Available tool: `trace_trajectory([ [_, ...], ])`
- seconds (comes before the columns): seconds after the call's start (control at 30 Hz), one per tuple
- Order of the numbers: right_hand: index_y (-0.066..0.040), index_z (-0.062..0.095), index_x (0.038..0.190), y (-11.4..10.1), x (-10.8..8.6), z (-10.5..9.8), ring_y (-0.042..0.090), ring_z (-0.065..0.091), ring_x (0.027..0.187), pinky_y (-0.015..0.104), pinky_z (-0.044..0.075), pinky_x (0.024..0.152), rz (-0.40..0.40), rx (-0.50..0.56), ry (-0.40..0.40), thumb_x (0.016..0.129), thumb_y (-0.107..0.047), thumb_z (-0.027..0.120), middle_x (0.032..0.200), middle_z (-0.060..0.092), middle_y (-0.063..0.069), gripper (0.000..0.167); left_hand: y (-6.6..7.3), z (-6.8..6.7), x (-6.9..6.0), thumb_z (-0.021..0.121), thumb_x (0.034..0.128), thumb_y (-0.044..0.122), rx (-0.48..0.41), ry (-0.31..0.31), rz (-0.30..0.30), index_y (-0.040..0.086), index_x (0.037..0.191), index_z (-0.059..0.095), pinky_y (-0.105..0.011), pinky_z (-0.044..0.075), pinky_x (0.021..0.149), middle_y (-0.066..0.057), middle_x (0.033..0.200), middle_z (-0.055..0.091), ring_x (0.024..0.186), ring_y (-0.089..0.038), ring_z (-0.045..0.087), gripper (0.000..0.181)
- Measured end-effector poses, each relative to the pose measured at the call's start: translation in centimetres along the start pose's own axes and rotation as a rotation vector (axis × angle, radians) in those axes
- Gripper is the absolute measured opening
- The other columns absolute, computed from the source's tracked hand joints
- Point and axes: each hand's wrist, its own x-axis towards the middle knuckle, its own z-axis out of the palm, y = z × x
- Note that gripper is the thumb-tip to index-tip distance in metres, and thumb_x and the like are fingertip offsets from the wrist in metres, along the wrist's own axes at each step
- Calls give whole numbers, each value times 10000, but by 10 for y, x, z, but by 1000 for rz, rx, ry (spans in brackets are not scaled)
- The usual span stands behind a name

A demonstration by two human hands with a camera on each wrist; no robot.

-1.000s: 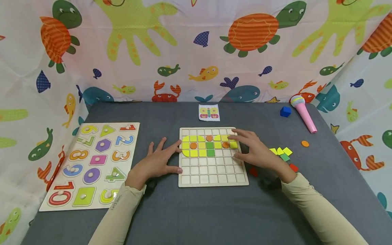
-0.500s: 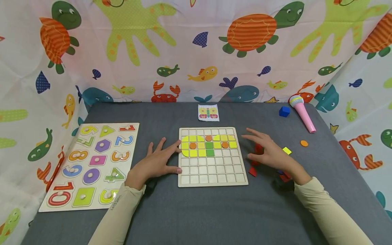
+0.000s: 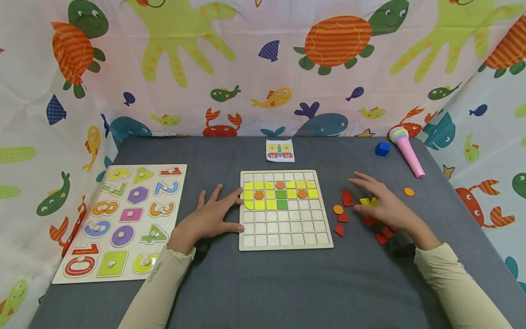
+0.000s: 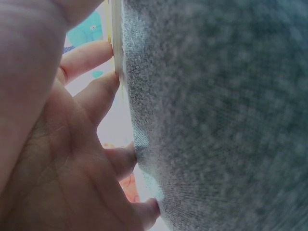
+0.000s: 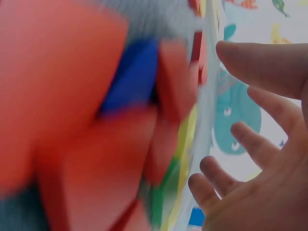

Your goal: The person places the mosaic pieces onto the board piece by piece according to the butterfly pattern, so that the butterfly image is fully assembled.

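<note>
While hands flank gridded board | cells: yellow, green, orange pieces

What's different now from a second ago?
The right hand has drawn back from the board and moved right, above the loose pieces, uncovering an orange disc beside the board. Its fingers hold nothing visible. The left hand stays at the board's left edge, and the board hasn't visibly moved.
</note>
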Motion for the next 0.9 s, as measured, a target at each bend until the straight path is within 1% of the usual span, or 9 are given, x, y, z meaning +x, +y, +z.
trace_trajectory([
  [0.17, -1, 480, 1575, 12, -7, -10, 604, 235, 1492, 871, 203, 1082, -20, 20, 19, 960, -13, 773, 1667, 297, 301, 682, 0, 1, 0, 847, 917, 482, 0, 5, -4, 199, 1730, 242, -713, -144, 1207, 2, 1623, 513, 1627, -434, -43, 1053],
  [0.3, 20, 496, 1555, 18, -9, -15, 595, 294, 1459, 861, 256, 1063, -7, -7, 7, 948, 22, 764, 1614, 366, 316, 664, 0, 0, 0, 852, 914, 478, -3, 10, -2, 198, 1729, 250, -716, -145, 1205, -7, 1622, 515, 1626, -440, -43, 1051],
  [0.4, 33, 579, 1484, 20, -8, -17, 602, 316, 1434, 844, 269, 1068, 7, -62, -10, 957, -3, 770, 1576, 416, 326, 561, 0, 0, -1, 852, 916, 473, -4, 12, -1, 195, 1729, 248, -718, -145, 1204, -6, 1621, 516, 1625, -442, -41, 1050],
  [0.5, 35, 685, 1364, 20, -6, -17, 602, 334, 1410, 815, 264, 1082, 34, -111, 5, 971, -31, 773, 1523, 483, 330, 408, 0, 0, -1, 850, 917, 474, -1, 12, 0, 194, 1729, 248, -719, -141, 1205, 1, 1619, 519, 1625, -442, -37, 1048],
  [0.6, 35, 735, 1265, 19, -3, -16, 561, 405, 1311, 731, 298, 1049, 69, -152, 46, 979, -53, 776, 1399, 570, 324, 301, 0, 1, 0, 848, 917, 480, -1, 8, -5, 198, 1727, 254, -717, -140, 1206, 0, 1623, 513, 1626, -440, -39, 1043],
  [0.73, 47, 739, 1166, 17, 2, -14, 432, 533, 1081, 561, 368, 907, 104, -188, 116, 950, -38, 804, 1162, 685, 252, 241, 0, 1, 1, 848, 915, 487, -4, 2, -9, 201, 1727, 257, -714, -144, 1206, -3, 1626, 509, 1626, -436, -46, 1044],
  [0.8, 32, 737, 1110, 14, 4, -11, 368, 583, 974, 479, 424, 841, 129, -199, 167, 936, -24, 809, 1049, 724, 193, 196, -1, 2, 1, 848, 915, 487, -3, 4, -6, 199, 1727, 256, -714, -142, 1207, 6, 1621, 515, 1627, -436, -43, 1045],
  [0.87, 14, 729, 1057, 10, 6, -9, 322, 616, 876, 390, 481, 747, 156, -208, 233, 938, -28, 805, 967, 732, 151, 147, -1, 2, 2, 848, 915, 485, -2, 6, 0, 196, 1728, 250, -714, -140, 1207, 18, 1612, 525, 1627, -436, -39, 1050],
  [0.9, 1, 725, 1032, 8, 7, -7, 302, 618, 846, 348, 479, 715, 171, -209, 268, 944, -42, 801, 938, 731, 134, 124, -1, 2, 2, 848, 916, 483, -4, 6, 2, 192, 1728, 247, -715, -140, 1206, 21, 1607, 531, 1626, -438, -38, 1051],
])
